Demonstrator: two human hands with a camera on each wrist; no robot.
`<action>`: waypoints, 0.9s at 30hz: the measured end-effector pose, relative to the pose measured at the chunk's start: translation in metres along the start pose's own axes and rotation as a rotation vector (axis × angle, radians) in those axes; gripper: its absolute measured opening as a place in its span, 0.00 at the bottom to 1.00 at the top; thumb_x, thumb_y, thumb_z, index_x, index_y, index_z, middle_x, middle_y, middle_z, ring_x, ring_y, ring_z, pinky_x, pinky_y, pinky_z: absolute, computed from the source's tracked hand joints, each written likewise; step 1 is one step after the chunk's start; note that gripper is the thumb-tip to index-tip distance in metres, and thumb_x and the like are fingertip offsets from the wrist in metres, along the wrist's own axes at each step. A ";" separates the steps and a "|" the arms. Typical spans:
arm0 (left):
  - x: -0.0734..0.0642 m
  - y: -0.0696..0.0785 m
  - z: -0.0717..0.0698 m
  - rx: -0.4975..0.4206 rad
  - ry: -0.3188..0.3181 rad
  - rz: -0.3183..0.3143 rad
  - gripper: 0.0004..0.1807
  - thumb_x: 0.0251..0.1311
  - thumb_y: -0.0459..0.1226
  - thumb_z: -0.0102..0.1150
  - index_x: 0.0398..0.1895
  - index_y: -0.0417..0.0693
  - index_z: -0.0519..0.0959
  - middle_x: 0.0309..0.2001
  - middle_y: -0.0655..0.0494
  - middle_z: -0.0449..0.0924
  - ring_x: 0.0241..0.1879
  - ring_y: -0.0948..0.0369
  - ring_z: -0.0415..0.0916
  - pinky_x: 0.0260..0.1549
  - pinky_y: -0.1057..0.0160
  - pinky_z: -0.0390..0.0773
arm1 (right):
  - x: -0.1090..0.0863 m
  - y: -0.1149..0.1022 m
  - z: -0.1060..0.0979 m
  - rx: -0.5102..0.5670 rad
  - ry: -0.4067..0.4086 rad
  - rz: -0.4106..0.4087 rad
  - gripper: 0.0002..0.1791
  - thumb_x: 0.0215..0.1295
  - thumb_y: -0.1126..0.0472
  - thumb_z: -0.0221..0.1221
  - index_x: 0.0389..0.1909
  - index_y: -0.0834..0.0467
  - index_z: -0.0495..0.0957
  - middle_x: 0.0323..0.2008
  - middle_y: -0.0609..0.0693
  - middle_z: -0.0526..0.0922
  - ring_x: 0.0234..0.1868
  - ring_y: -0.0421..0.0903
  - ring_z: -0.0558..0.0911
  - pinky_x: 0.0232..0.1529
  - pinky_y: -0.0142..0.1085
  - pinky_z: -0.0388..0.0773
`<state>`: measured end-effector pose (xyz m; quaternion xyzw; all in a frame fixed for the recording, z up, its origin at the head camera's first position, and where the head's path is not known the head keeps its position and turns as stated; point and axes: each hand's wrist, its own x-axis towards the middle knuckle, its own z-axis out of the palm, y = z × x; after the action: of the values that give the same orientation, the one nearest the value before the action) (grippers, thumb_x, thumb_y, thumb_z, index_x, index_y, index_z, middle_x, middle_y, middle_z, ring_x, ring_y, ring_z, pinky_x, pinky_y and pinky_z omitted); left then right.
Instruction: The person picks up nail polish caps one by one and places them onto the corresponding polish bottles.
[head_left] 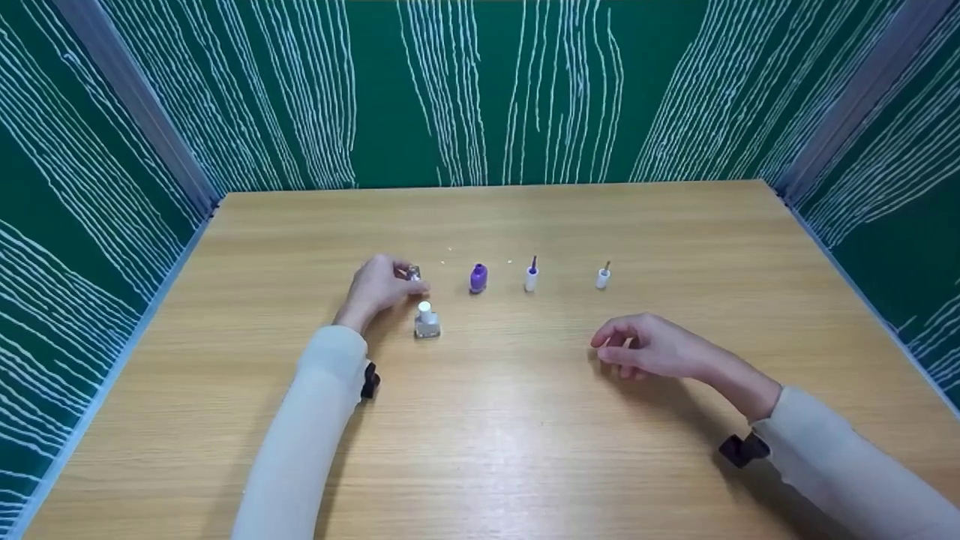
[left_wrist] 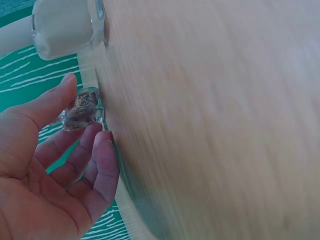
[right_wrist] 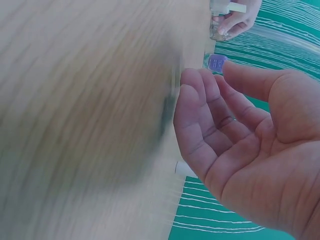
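My left hand (head_left: pixel 380 285) pinches a small clear bottle of glittery nail polish (left_wrist: pixel 82 107) between thumb and fingers, low at the table. Just nearer to me stands a clear square nail polish bottle with a white cap (head_left: pixel 427 324). To the right is a purple nail polish bottle (head_left: pixel 478 279) without its cap. Two white caps stand upside down with brushes pointing up: one with a purple brush (head_left: pixel 531 277), the other with a brownish brush (head_left: pixel 603 277). My right hand (head_left: pixel 649 346) hovers over the table with loosely bent fingers, holding nothing.
The wooden table (head_left: pixel 487 420) carries a few tiny white specks behind the bottles. Green walls (head_left: pixel 495 97) with white line patterns rise at the back and both sides, joined by grey corner posts (head_left: pixel 142 97).
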<state>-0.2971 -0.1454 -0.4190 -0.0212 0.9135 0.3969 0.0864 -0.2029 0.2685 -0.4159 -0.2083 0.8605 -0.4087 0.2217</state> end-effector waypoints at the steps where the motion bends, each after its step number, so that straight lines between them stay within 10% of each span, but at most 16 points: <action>1: 0.000 0.000 0.000 0.000 -0.002 -0.005 0.25 0.60 0.45 0.73 0.58 0.44 0.81 0.49 0.50 0.77 0.49 0.53 0.71 0.48 0.57 0.72 | 0.000 0.000 0.000 -0.004 0.000 0.007 0.14 0.72 0.61 0.62 0.52 0.64 0.80 0.36 0.58 0.82 0.29 0.49 0.82 0.28 0.38 0.83; 27: -0.003 0.003 -0.001 0.066 -0.011 0.045 0.23 0.60 0.39 0.70 0.58 0.42 0.80 0.51 0.49 0.78 0.48 0.52 0.72 0.53 0.54 0.73 | -0.002 -0.004 -0.011 -0.029 -0.012 0.030 0.15 0.73 0.62 0.60 0.56 0.64 0.78 0.38 0.58 0.81 0.29 0.51 0.81 0.28 0.39 0.82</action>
<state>-0.2944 -0.1448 -0.4156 0.0043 0.9258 0.3687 0.0833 -0.2067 0.2739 -0.4060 -0.2013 0.8679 -0.3915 0.2300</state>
